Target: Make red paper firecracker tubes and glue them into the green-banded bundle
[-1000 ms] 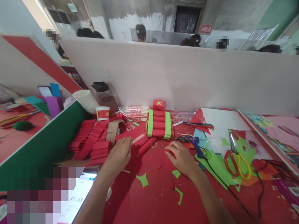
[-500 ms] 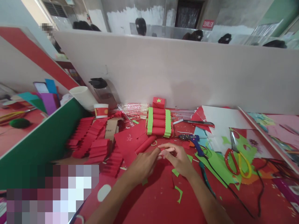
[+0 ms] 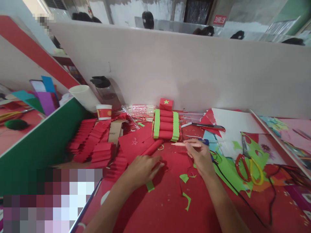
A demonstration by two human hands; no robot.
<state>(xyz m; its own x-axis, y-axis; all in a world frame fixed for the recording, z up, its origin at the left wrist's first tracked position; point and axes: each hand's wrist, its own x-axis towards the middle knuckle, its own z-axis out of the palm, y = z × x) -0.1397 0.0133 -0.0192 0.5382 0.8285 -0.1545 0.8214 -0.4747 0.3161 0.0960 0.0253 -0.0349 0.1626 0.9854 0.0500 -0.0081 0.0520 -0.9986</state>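
Note:
In my right hand (image 3: 200, 157) is a slim pale-pink pen (image 3: 178, 144), its pointed end facing left. My left hand (image 3: 145, 170) lies low over the red table with its fingers stretched and apart; I see nothing in it. Just beyond it rests a rolled red paper tube (image 3: 153, 147), next to a flat red sheet (image 3: 130, 139) marked with a star outline. Behind the hands stands a stack of red paper tubes (image 3: 166, 125) bound with two green strips. A small red box (image 3: 166, 103) with a green star sits behind the stack. My right hand partly hides a blue glue gun (image 3: 205, 141).
Folded red paper strips (image 3: 82, 136) lie on the left by a paper cup (image 3: 104, 113) and a dark-lidded bottle (image 3: 105, 92). Scissors (image 3: 250, 170), green paper (image 3: 228, 179) and a black cord (image 3: 243, 205) occupy the right. A pale partition (image 3: 145, 68) closes off the back.
My hands have come apart: the left has drawn back to the left, and the right has moved right and slightly up, holding the pen out sideways. The view has shifted slightly.

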